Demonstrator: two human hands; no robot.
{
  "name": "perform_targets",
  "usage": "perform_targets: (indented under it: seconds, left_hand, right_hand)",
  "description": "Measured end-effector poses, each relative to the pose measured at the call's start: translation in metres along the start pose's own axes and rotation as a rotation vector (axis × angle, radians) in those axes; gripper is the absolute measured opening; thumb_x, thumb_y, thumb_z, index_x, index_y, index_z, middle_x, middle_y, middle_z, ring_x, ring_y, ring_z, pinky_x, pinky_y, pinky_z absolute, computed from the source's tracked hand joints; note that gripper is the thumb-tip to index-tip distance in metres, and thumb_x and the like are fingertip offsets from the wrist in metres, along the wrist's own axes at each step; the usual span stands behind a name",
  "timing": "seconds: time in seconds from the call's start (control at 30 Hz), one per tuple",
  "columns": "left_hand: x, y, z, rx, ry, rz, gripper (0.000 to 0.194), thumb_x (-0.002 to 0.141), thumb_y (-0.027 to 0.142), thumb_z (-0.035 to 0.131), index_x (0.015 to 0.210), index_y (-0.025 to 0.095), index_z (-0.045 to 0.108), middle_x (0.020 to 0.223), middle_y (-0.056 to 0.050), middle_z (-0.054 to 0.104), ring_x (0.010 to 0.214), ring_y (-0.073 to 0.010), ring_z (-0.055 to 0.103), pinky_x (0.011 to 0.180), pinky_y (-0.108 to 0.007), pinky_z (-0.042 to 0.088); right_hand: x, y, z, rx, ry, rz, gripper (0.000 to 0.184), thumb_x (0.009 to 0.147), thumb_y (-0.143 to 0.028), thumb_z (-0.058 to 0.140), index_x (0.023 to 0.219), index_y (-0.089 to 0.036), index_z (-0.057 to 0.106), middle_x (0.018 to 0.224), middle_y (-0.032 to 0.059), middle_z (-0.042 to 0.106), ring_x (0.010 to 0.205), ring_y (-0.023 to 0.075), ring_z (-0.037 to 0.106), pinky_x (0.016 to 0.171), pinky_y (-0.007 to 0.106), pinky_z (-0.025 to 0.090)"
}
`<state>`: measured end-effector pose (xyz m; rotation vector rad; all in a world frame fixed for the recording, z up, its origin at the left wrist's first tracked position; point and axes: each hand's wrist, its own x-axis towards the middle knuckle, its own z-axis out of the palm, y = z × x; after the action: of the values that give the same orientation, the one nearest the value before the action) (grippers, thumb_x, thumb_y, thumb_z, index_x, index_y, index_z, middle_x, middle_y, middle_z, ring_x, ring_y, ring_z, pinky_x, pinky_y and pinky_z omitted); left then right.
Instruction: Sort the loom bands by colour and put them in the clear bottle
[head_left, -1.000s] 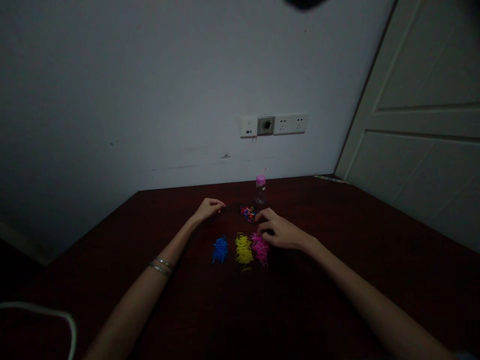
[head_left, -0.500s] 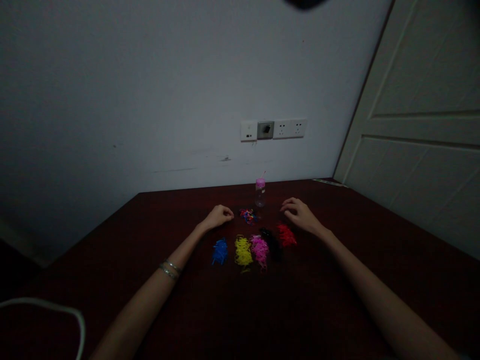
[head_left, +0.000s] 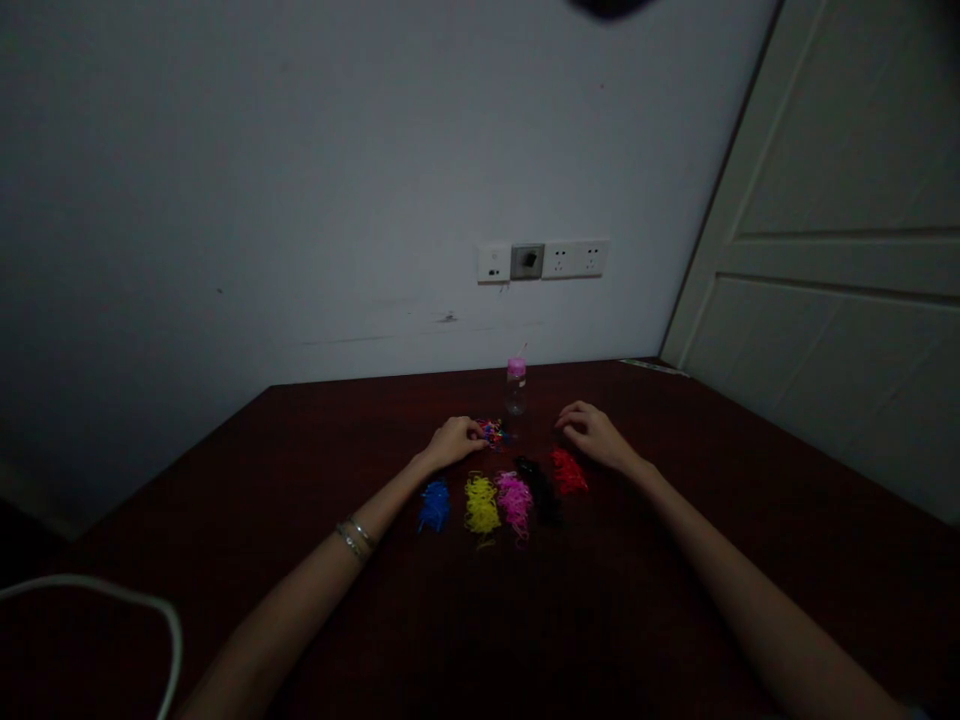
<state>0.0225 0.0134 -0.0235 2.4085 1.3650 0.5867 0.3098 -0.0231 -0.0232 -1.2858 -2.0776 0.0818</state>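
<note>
Head view, dim light: sorted elastic bands, w/ L hand (head_left: 452,440) now at the mixed-color pile (head_left: 493,432). Over the last sec., L hand has come in from the side to this pile; its fingertips now meet the pile's L edge. R hand (head_left: 592,432), which a moment ago hung over the pink end of the row, has drawn back to the far side of the red pile (head_left: 568,471), leaving that pile and the black pile (head_left: 541,487) in full view.

Hand states: L fingers curled, thumb & index close together; cannot tell if a band is pinched. R fingers loosely bent, partly open, no band visible in them.

Layout, L to R on the dark red-brown table (head_left: 360,410): blue pile (head_left: 434,506), set apart; yellow pile (head_left: 481,505) & pink pile (head_left: 514,500), side by side; then black, hard to make out vs. the tabletop; then red. Mixed pile lies beyond the row, just in front of a clear bottle w/ pink lid (head_left: 516,390), upright.

Significance (judged): picking has likely passed to L hand, w/ sorting incomplete, since several colors remain mixed.
</note>
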Motion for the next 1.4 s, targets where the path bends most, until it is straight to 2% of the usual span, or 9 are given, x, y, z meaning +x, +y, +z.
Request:
perform_targets:
  seconds: [0.37, 0.77, 1.0, 1.13, 1.3, 1.4]
  left_hand:
    - [0.002, 0.005, 0.005, 0.018, 0.011, 0.007, 0.018, 0.07, 0.026, 0.058, 0.082, 0.018, 0.07, 0.085, -0.004, 0.066, 0.081, -0.0156, 0.058, 0.073, -0.022, 0.043]
    - [0.007, -0.008, 0.002, -0.088, 0.081, 0.036, 0.021, 0.069, 0.021, 0.054, 0.079, 0.013, 0.07, 0.08, -0.006, 0.067, 0.073, -0.0151, 0.059, 0.069, -0.022, 0.043]
    - [0.007, -0.01, -0.015, -0.165, 0.142, 0.063, 0.019, 0.068, 0.02, 0.055, 0.077, 0.012, 0.07, 0.078, -0.006, 0.067, 0.073, -0.0142, 0.059, 0.068, -0.022, 0.043]
    - [0.004, -0.002, -0.03, -0.184, 0.163, 0.102, 0.017, 0.068, 0.018, 0.055, 0.076, 0.011, 0.069, 0.076, -0.005, 0.066, 0.07, -0.0129, 0.058, 0.066, -0.022, 0.042]
    - [-0.01, 0.015, -0.051, -0.195, 0.116, 0.128, 0.017, 0.07, 0.022, 0.056, 0.075, 0.011, 0.068, 0.076, -0.005, 0.065, 0.068, -0.0121, 0.055, 0.064, -0.021, 0.041]
    - [-0.024, 0.014, -0.06, -0.187, 0.059, 0.097, 0.018, 0.07, 0.023, 0.056, 0.077, 0.011, 0.069, 0.075, -0.005, 0.065, 0.066, -0.0114, 0.054, 0.062, -0.021, 0.039]
  right_hand:
    - [-0.001, 0.002, 0.001, -0.009, -0.037, 0.005, 0.019, 0.073, -0.015, 0.046, 0.075, -0.018, 0.064, 0.092, 0.0066, 0.058, 0.086, 0.018, 0.052, 0.08, 0.032, 0.041]
    - [-0.001, 0.001, 0.002, 0.002, -0.055, -0.008, 0.019, 0.072, -0.013, 0.046, 0.074, -0.018, 0.064, 0.089, 0.0066, 0.058, 0.085, 0.0177, 0.053, 0.079, 0.032, 0.041]
    - [-0.002, -0.001, 0.002, 0.011, -0.051, 0.002, 0.019, 0.072, -0.012, 0.046, 0.074, -0.018, 0.064, 0.089, 0.0066, 0.058, 0.085, 0.0176, 0.053, 0.08, 0.032, 0.041]
    - [-0.003, 0.001, 0.004, 0.021, -0.054, 0.001, 0.019, 0.071, -0.012, 0.047, 0.075, -0.018, 0.065, 0.09, 0.0066, 0.058, 0.085, 0.0176, 0.053, 0.08, 0.032, 0.042]
    - [-0.002, 0.003, 0.004, 0.004, -0.081, 0.012, 0.019, 0.072, -0.013, 0.047, 0.076, -0.018, 0.065, 0.091, 0.0063, 0.057, 0.086, 0.0177, 0.053, 0.08, 0.032, 0.042]
    - [-0.002, 0.002, 0.003, -0.002, -0.095, 0.005, 0.019, 0.074, -0.014, 0.046, 0.076, -0.018, 0.065, 0.092, 0.0065, 0.057, 0.087, 0.0179, 0.053, 0.08, 0.031, 0.042]
